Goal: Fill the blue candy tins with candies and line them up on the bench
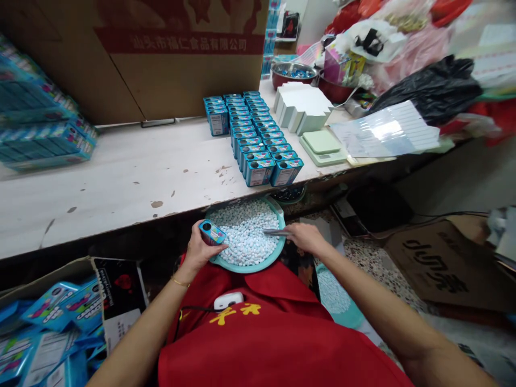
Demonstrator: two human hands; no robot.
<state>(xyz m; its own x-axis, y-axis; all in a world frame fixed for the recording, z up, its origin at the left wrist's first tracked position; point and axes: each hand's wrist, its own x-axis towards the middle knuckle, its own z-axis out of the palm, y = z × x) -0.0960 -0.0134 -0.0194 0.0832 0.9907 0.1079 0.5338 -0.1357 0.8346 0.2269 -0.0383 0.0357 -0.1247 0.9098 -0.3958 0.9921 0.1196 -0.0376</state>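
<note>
My left hand is closed around a small blue tin, holding it over the left edge of a turquoise basin. Small white and pale-blue candies fill the basin, which rests at my lap. From the right, my right hand grips the handle of a grey metal scoop; its tip is at the candies, and whether it carries any I cannot tell. Rows of similar blue tins stand upright on the white table ahead.
A pale green scale and a stack of white cartons sit right of the tins. A large cardboard box stands behind. Blue packets fill a box at lower left. A second turquoise basin is on the floor.
</note>
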